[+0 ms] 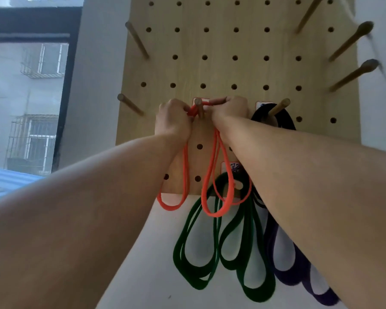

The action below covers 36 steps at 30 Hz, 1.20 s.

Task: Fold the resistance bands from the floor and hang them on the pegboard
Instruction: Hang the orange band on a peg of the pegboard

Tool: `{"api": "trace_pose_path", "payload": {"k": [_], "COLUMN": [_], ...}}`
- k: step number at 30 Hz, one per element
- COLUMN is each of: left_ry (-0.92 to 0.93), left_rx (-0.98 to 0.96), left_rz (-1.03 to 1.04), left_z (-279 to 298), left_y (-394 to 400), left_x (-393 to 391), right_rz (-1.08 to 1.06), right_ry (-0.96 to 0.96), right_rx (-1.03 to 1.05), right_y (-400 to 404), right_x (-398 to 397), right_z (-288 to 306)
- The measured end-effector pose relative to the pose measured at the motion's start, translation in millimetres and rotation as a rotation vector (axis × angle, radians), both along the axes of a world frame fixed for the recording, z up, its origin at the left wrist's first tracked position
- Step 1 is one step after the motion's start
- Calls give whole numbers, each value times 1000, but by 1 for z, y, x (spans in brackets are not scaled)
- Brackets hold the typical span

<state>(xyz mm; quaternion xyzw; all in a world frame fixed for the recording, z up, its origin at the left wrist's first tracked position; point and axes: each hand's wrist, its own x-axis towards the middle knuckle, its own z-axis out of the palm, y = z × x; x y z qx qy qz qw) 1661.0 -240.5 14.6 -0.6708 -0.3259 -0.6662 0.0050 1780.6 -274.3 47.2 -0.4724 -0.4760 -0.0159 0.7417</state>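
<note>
A wooden pegboard (232,70) fills the upper middle of the head view, with wooden pegs sticking out of it. My left hand (173,120) and my right hand (228,111) both grip the top of a folded orange resistance band (206,179) on either side of a middle peg (198,108). The band's top lies against that peg, and its loops hang down below the board's lower edge. A folded green band (232,253) hangs from a lower peg. A purple band (299,270) hangs lower right, and a black band (285,118) sits on the peg to the right.
Bare pegs stick out at the left (129,103), upper left (136,39) and along the right side (352,74). A window (29,97) with a dark frame is on the left. White wall lies beneath and beside the board.
</note>
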Motion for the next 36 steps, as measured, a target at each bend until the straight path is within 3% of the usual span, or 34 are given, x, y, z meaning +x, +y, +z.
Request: {"api": "trace_pose_path", "payload": {"k": [5,13,17,22,26,36], "left_ry": [31,87,133,208,351,611], "left_rx": [-47,-46,-114,-201,-295,-373], "left_rz": [35,-21,40,65,77,49], "left_z": [2,-17,-24,-31,-37,-42], "left_y": [13,8,6,3,-7,-12], "left_x": [6,3,4,-2,-8,0], "right_rz": [-131,-312,-256,-58,-12,-15], "right_ry": [-54,-340,-313,-136,-353,-457], "right_rx": [-16,-168,-220,-400,-847,-952], "right_y": [21,3,-14,-22,-50,-101], "right_x": [5,12,5,-9,0,0], "right_z": [1,-22,-35,-35,-43,-26]}}
